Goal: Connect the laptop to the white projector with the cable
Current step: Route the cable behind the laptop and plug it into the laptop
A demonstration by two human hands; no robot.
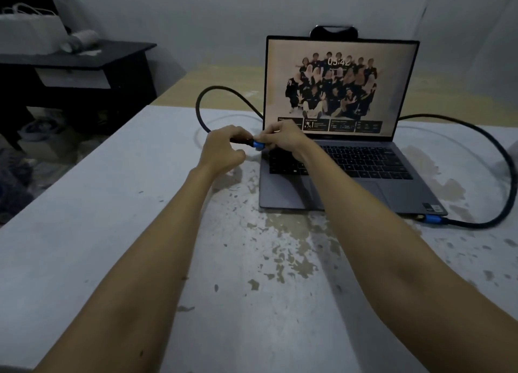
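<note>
Both hands meet just left of the laptop (336, 148), at its far-left corner by the hinge. The left hand (221, 151) is closed around the dark body of the cable (224, 92) plug, fingers curled over it. The right hand (283, 136) pinches the blue-collared plug end (258, 144) from the other side, fingertips closed on it. Likely reason for the two-handed hold: one hand steadies the stiff braided lead, the other aims the tip at a port on the laptop's left edge. The port itself is hidden, so I can't tell whether the plug is seated.

Both forearms stretch straight out over the desk (112, 232), wrists slightly raised and off the surface, the right arm crossing above the keyboard's left side.

From the held plug the cable arcs up and back in a loop, passes behind the screen, comes out on the right, sweeps wide and curls back near. Its other blue plug (433, 219) lies on the desk just beside the laptop's near-right corner, loose as far as I can see.

A whitish boxy thing (30, 33) sits on the dark side table (84, 56) far left; it may be the projector, but it is too dim to confirm.

Judged stage: laptop end being plugged, projector end not yet done.
</note>
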